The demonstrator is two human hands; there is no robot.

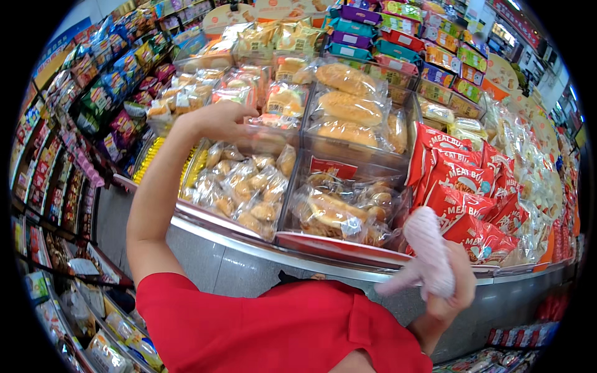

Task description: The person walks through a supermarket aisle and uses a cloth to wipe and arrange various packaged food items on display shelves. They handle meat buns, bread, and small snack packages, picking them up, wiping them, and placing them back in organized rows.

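My left hand (223, 120) reaches over the front of a bread bin, at the upper edge of a clear plastic divider (280, 139). Its fingers are partly blurred against wrapped bread (283, 100), and whether they grip anything cannot be made out. Below this hand lie small bagged buns (247, 186). In my right hand (459, 279) is a pale pink cloth (426, 247), bunched up with one end hanging loose. That cloth is beside red bags of meat buns (466, 186), in front of the display's right part.
Long wrapped loaves (350, 109) fill the middle bin, with bagged bread (333, 210) below. Boxed snacks (354, 32) are stacked behind. Snack shelves (112, 84) stand at the left. A metal-edged rim (252, 247) runs along the display's front, above a grey tiled floor (196, 252).
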